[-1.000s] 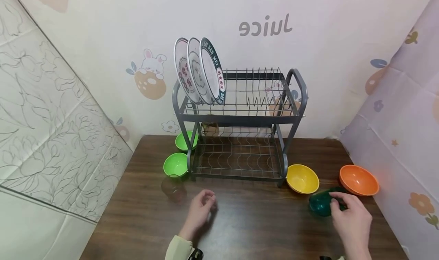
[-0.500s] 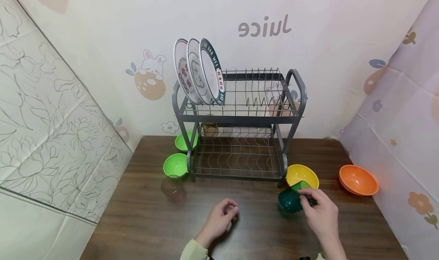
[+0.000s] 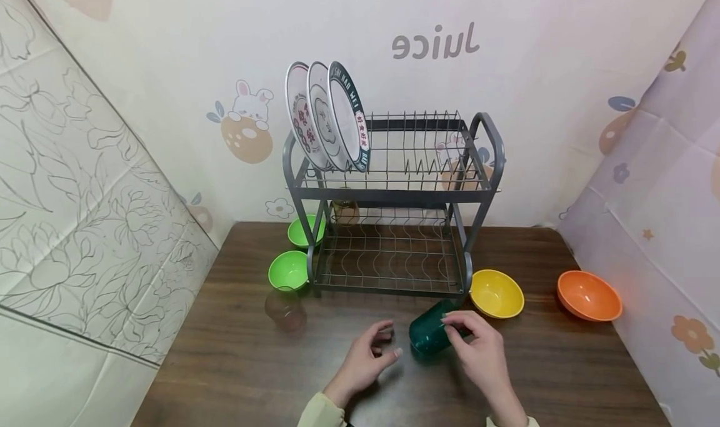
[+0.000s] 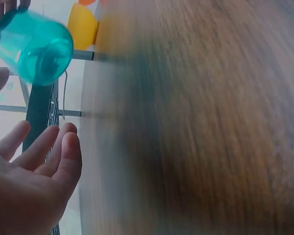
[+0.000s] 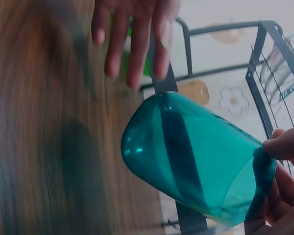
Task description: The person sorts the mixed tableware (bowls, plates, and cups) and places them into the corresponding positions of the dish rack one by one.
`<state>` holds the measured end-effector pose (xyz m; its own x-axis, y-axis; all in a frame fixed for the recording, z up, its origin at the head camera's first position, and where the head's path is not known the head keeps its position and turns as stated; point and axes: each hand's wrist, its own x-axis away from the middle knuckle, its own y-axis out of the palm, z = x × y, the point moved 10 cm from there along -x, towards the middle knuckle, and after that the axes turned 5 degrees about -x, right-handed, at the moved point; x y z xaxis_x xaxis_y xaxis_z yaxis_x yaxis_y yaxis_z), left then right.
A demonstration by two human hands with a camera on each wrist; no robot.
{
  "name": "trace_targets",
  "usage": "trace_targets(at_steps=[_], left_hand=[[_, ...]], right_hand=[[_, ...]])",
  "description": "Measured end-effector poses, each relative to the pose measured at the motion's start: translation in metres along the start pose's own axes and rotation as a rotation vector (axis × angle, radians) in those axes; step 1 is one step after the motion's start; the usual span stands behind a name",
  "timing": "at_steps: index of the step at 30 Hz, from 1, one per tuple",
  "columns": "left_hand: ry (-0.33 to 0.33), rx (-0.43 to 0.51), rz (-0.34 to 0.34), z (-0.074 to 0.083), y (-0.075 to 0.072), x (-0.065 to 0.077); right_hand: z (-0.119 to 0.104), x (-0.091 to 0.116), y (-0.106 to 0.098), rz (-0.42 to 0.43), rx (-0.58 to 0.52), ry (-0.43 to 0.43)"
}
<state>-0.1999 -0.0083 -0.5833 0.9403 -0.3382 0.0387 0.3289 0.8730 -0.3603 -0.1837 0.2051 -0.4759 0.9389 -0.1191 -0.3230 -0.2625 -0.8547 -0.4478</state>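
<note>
Brown desk [image 3: 236, 377] under both hands, dark two-tier rack [image 3: 394, 197] beyond them, left hand [image 3: 364, 359] empty with fingers half spread, right hand [image 3: 482, 355] pinching a rim, yellow bowl [image 3: 497, 294] beyond it, tilted teal cup [image 3: 429, 332] in that pinch between the hands

The rack [image 3: 394, 196] partly hides the bowl [image 3: 296, 233] at its back left and the glass [image 3: 345, 214] behind its bar; before it, my right fingers [image 3: 461, 319] cover part of the cup [image 3: 430, 333].
</note>
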Motion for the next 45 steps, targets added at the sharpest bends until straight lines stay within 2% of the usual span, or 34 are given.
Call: trace_targets(at_steps=[6, 11, 19, 29, 33, 37, 40, 45], left_hand=[[0.011, 0.011, -0.036, 0.003, 0.007, -0.001], [-0.016, 0.011, -0.046, 0.001, 0.011, -0.003], [-0.054, 0.029, -0.029, -0.002, 0.007, -0.002], [-0.056, 0.059, -0.017, -0.002, -0.003, -0.003], [-0.049, 0.137, 0.002, 0.0, -0.008, -0.003], [-0.041, 0.217, 0.027, 0.003, -0.014, -0.004], [-0.019, 0.22, 0.052, 0.007, -0.021, -0.005], [-0.008, 0.192, 0.083, 0.011, -0.03, -0.007]], right_hand=[[-0.008, 0.003, 0.022, -0.066, -0.087, 0.009], [-0.013, 0.007, 0.036, -0.114, -0.15, 0.014], [-0.011, 0.008, 0.038, -0.123, -0.187, 0.045], [0.0, 0.01, 0.033, -0.111, -0.122, 0.082], [0.009, 0.011, 0.032, -0.115, -0.104, 0.131], [0.016, 0.014, 0.036, -0.138, -0.103, 0.142], [0.021, 0.016, 0.04, -0.163, -0.086, 0.143], [0.032, 0.023, 0.047, -0.208, -0.049, 0.195]])
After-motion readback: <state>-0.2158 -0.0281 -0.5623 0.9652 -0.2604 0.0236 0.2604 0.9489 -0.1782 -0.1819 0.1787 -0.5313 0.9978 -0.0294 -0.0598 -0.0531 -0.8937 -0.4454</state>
